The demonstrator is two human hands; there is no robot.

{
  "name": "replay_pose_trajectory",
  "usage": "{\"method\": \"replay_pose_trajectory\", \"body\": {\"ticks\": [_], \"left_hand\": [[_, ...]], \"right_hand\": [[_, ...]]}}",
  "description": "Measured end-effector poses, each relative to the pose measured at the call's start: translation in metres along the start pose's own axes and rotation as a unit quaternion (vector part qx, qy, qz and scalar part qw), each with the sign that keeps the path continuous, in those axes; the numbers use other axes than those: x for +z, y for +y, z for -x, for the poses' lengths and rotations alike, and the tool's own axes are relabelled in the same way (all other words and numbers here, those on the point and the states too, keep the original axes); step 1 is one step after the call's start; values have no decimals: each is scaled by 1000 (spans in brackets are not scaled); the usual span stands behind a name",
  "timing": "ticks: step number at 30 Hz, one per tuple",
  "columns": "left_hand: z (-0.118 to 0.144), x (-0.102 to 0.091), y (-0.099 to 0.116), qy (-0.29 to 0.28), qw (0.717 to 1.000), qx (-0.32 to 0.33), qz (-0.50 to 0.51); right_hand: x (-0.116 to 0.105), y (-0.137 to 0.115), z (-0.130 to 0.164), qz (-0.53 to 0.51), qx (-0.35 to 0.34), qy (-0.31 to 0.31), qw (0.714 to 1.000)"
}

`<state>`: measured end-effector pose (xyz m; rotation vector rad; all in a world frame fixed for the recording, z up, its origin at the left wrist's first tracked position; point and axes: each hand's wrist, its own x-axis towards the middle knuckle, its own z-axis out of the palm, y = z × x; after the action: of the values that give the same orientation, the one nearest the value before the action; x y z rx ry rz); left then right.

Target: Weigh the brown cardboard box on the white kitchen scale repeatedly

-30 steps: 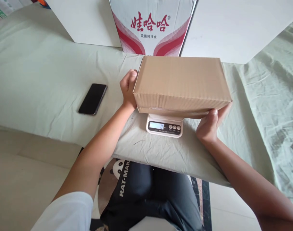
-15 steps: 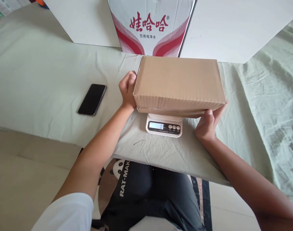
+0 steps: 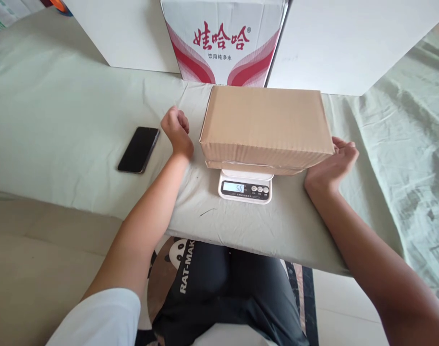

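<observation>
The box (image 3: 264, 126) sat on the scale (image 3: 245, 186), its long axis running from 9 to 3 o'clock between your hands. Your left hand (image 3: 176, 130), loosely curled and holding nothing, hung just off its 9 o'clock end. Your right hand (image 3: 333, 161), also empty and half open, lay nearer, at the 4 o'clock corner; whether it touched, I couldn't tell.

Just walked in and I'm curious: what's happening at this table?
A seated person is weighing a box on a small scale; its display reads 56. Neither hand holds the box: the left hand is off to its left, loosely curled and clear of it, and the right hand is open by its right end, touching or nearly so. A phone lies on the cloth to the left.
</observation>
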<state>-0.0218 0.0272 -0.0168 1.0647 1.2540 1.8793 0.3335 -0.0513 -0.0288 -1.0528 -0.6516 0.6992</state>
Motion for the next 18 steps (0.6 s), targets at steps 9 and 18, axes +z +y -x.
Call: {"method": "replay_pose_trajectory", "body": {"ticks": [9,18], "left_hand": [[-3,-7,-16,-58,995,66,39],[15,6,2,5,996,88,15]], "right_hand": [[9,-8,12,-49,-8,-1,999],[9,-10,19,-18,-21,-34,999]]}}
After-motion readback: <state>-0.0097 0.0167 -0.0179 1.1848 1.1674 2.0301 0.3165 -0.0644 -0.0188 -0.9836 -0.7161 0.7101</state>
